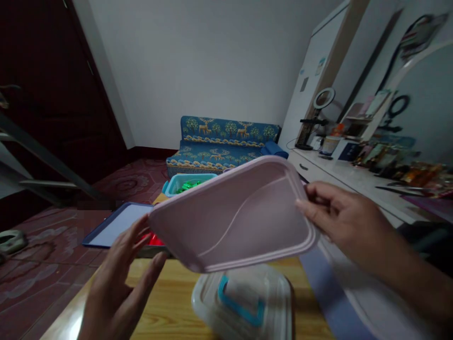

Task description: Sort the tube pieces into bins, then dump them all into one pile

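Observation:
A pink, rectangular plastic tray [240,217] with rounded corners and a raised rim is held up tilted, its hollow side towards me. My right hand [339,212] grips its right edge, thumb on the near side and fingers partly hidden behind. At the left end is my left hand [123,278], thumb and fingers spread; whether its fingertips touch the tray I cannot tell. Below the tray stands a whitish translucent box [208,302] with a blue handle [244,309] on its lid, slightly blurred. The tray partly covers red items [155,240] behind it.
The wooden table [166,307] carries a light-blue bin [173,184] with green items [189,185] at its far end. A blue-rimmed white board [122,224] lies left. A cluttered white dresser [318,163] lines the right; a patterned sofa [219,146] is beyond. Metal ladder-like rails [53,158] stand left.

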A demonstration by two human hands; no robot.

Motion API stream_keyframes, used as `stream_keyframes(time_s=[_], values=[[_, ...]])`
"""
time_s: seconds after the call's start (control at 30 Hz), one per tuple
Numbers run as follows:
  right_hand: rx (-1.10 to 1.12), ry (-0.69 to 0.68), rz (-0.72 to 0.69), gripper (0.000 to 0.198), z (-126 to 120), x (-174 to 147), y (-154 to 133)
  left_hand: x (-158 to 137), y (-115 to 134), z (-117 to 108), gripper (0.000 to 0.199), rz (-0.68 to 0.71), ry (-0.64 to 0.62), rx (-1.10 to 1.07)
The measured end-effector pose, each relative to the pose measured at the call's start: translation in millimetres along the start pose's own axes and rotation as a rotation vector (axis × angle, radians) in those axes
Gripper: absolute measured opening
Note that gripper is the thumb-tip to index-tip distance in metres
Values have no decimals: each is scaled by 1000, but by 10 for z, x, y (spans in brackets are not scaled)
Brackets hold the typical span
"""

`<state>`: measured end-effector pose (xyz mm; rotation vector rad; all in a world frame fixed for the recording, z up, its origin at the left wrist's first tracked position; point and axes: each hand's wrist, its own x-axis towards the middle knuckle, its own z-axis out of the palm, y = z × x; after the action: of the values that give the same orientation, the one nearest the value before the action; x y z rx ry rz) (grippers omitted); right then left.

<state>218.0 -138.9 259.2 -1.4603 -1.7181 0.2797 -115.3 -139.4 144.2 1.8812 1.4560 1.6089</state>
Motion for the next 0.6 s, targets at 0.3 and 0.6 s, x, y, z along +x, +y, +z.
stream_keyframes(time_s=[0.3,0.6], values=[[-78,19,320,23,270,1491,1114,1446,12,1203,51,-369,-357,-683],[-459,18,433,18,655,2654,2215,2406,-604,2547,23,-596,-425,-143]])
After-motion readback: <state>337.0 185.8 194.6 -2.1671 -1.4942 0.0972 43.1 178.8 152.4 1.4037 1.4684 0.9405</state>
